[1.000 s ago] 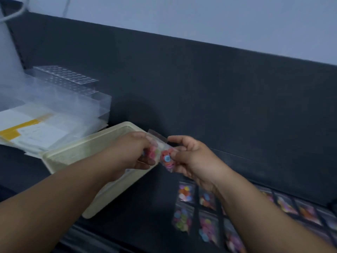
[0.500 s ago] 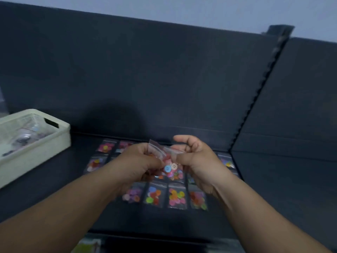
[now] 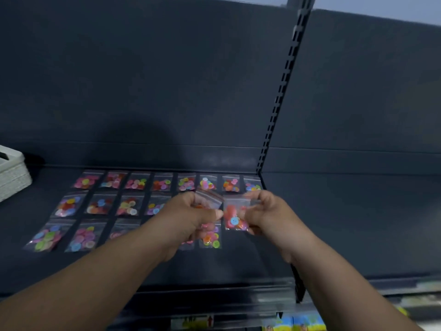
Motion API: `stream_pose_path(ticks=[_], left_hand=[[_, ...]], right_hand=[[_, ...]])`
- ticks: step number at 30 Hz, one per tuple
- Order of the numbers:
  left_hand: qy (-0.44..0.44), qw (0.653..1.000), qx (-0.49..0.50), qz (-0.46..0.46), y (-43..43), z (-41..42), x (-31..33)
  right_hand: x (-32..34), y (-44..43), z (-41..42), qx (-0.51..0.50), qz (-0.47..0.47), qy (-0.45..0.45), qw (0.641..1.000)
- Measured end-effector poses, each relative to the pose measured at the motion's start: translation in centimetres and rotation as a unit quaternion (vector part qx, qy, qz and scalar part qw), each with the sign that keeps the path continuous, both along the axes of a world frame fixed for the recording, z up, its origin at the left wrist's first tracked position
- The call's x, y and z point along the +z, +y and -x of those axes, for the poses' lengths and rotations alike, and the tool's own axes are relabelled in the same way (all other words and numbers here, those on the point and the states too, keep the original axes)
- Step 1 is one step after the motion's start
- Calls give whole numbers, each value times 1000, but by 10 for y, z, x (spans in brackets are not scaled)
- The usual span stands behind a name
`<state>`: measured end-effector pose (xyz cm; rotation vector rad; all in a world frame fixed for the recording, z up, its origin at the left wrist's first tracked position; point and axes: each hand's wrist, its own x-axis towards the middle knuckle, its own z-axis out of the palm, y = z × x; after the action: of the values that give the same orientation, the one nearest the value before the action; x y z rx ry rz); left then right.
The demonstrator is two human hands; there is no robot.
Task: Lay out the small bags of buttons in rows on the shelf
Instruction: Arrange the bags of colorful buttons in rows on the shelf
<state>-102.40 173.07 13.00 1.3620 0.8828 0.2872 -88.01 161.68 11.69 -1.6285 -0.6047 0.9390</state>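
Left hand (image 3: 191,217), centre of frame: fingers curled, thumb and fingers pinching a clear zip bag with red seal strip (image 3: 210,199). Its contents are mostly hidden by the hand and blurred.

Right hand (image 3: 269,213), just right of the left: fingers and thumb pinch a bag of red buttons (image 3: 235,219), with one blue button showing low in it. The two held bags sit side by side with their edges close; I cannot tell whether they touch. In the frame both lie over the right end of the middle row.

The laid-out bags (image 3: 128,206) lie flat in three rows on the dark shelf (image 3: 143,266).
- Back row: eight bags, running from left of centre up to the foot of the slotted upright (image 3: 281,91).
- Middle row: four bags visible left of the left hand; the rest is hidden behind the hands.
- Front row: two bags clear at lower left and a third partly covered by the left forearm. One more bag (image 3: 211,238), with pink, orange and green buttons, shows just below the hands.

A white basket (image 3: 12,173) at the left edge of the frame stands on the shelf, apart from the rows. A dark back panel (image 3: 143,80) fills the upper frame. Blurred colourful packaging (image 3: 293,324) lies along the bottom edge.
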Motion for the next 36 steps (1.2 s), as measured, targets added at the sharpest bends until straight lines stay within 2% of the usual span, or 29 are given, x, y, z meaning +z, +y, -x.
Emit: stream_pose_path(ticks=[4, 8, 12, 15, 19, 25, 28, 30, 31, 33, 35, 36], left_hand=[[17, 999, 28, 32, 4, 1, -5], [29, 999, 22, 2, 10, 5, -10], [21, 1000, 22, -2, 11, 7, -7], [15, 1000, 25, 7, 9, 8, -5], [14, 999, 34, 7, 8, 9, -4], [15, 999, 39, -12, 5, 13, -5], [2, 998, 57, 0, 2, 10, -4], [-10, 997, 72, 24, -2, 8, -1], [-16, 996, 76, 37, -4, 7, 0], [-32, 995, 78, 59, -8, 3, 1], [-40, 994, 73, 70, -15, -3, 1], [-37, 995, 66, 68, -19, -6, 1]], right_hand=[[-23, -10, -10, 21, 98, -114, 988], [-44, -13, -5, 31, 151, -274, 949], [-46, -16, -4, 23, 150, -370, 917], [-47, -20, -7, 41, 106, -444, 889], [-58, -21, -8, 132, 77, -466, 871], [-60, -10, -8, 131, 59, -467, 872], [-58, -9, -5, 124, 60, -452, 881], [-52, -10, -3, 84, 42, -407, 909], [-47, -10, -1, 59, 17, -341, 938], [-33, -10, 6, 34, -42, -115, 992], [-22, -9, 12, 39, -71, 86, 993], [-18, -9, 14, 42, -76, 128, 988]])
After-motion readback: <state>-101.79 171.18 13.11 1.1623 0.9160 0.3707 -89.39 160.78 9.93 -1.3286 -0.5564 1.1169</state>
